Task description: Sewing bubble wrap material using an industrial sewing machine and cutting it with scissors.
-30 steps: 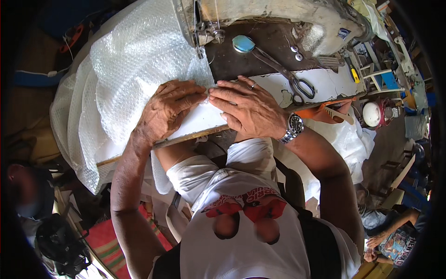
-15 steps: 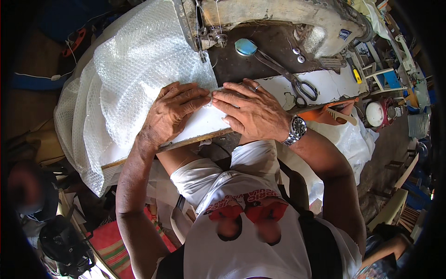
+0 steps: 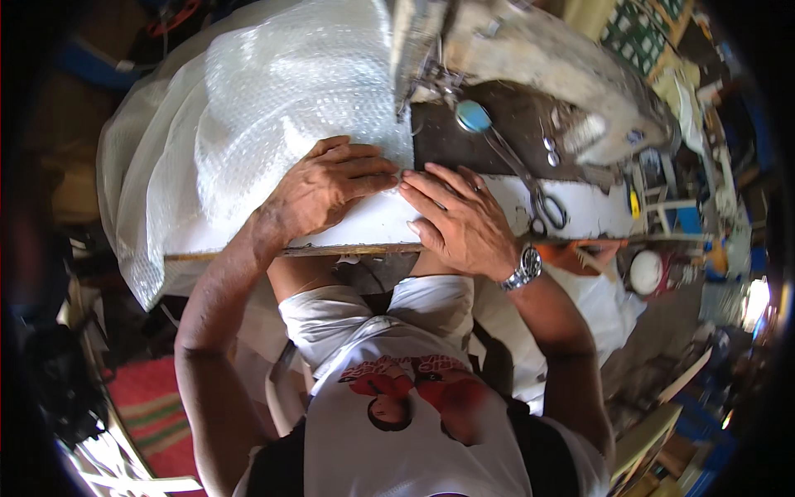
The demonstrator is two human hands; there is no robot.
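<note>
Leaning over the white tabletop (image 3: 356, 230), both your forearms come up from below and angle inward, wrists near the table's front edge. Your left hand (image 3: 335, 184) lies palm down, fingers together, bent and pointing right; your right hand (image 3: 468, 217), wristwatch (image 3: 523, 267) behind it, slants up and left, fingers loosely parted, thumb apart. Fingertips of both nearly meet at the near right corner of the bubble wrap (image 3: 290, 103); cannot tell whether either pinches it. The wrap spreads in folds over the table's left side, its right edge running up beside the needle end of the sewing machine (image 3: 546, 62); scissors (image 3: 523, 174) lie beyond your right hand
</note>
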